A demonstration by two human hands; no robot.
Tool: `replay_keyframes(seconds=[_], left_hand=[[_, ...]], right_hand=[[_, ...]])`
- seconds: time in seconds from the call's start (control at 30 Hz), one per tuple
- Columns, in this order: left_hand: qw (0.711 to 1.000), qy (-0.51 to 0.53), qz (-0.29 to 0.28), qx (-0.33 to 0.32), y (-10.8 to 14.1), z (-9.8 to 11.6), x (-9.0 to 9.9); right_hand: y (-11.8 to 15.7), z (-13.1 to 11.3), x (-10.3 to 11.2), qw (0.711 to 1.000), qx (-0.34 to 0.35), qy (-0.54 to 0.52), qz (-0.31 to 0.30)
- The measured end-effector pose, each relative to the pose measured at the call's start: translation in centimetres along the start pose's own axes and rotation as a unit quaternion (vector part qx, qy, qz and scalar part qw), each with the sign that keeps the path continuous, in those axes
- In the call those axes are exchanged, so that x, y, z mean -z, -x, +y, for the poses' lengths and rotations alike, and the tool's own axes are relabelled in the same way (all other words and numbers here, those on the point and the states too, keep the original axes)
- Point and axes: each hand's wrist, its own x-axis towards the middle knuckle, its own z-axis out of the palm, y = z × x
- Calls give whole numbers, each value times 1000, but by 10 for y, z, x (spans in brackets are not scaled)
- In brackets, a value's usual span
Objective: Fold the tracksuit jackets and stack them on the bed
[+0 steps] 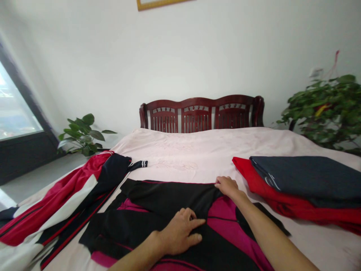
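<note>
Looks like thin, matt, softly creased cloth in the black garment [169, 195], smooth along the pink panels [221, 207]. Left of the garment, shows as limp, wrinkled, matt cloth in the heap [76, 184]. Right of it, appears as flat, smooth, matt cloth in the blue bundle [304, 177], more rumpled in the red cloth [287, 203] below. Under the garment, reads as thin, lightly wrinkled cloth in the sheet [183, 148]. Beyond it, gleams as glossy wood in the headboard [196, 113]. Far left of it, looks like smooth glass in the pane [14, 105].
</note>
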Motion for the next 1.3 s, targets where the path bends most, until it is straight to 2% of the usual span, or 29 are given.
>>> replay_keyframes(seconds=[0.07, 0.13, 0.2, 0.27, 0.3, 0.4, 0.47, 0.53, 0.63, 0.7, 0.83, 0.93, 1.03, 1.17, 1.23, 1.3], left_hand=[[996, 74, -10, -40, 6, -3, 9], [988, 146, 25, -36, 14, -14, 24], [980, 165, 109, 27, 24, -37, 45], [969, 105, 194, 112, 36, -68, 68], [965, 51, 209, 148, 43, -85, 77], [937, -150, 193, 248, 66, -132, 92], [915, -228, 143, 300, 81, -154, 86], [906, -251, 106, 325, 94, -169, 74], [904, -257, 103, 327, 104, -179, 58], [903, -259, 106, 325, 105, -180, 54], [900, -263, 116, 327, 103, -181, 55], [893, -282, 130, 325, 102, -181, 53], [888, -299, 141, 320, 103, -184, 48], [884, -314, 151, 312, 103, -187, 45], [880, -322, 154, 314, 102, -188, 44], [875, -330, 153, 319, 102, -188, 43]], right_hand=[[4, -9, 2, 1000, -8, 7, 19], [13, -25, 6, 999, 7, 11, 45], [27, -48, 11, 997, 43, 8, 59], [46, -75, 15, 994, 94, -9, 53], [56, -89, 15, 991, 121, -24, 44], [85, -122, 7, 981, 180, -69, 7], [99, -133, -4, 979, 188, -78, -26], [106, -134, -18, 978, 187, -78, -49], [108, -129, -32, 979, 184, -81, -40], [108, -125, -36, 981, 176, -82, -30], [111, -118, -34, 986, 152, -71, -22], [116, -102, -27, 991, 118, -59, -16], [124, -79, -14, 995, 82, -56, 7], [150, -37, 3, 989, 43, -43, 132], [165, -11, 9, 982, -8, -36, 185], [177, 16, 13, 975, -96, -26, 200]])
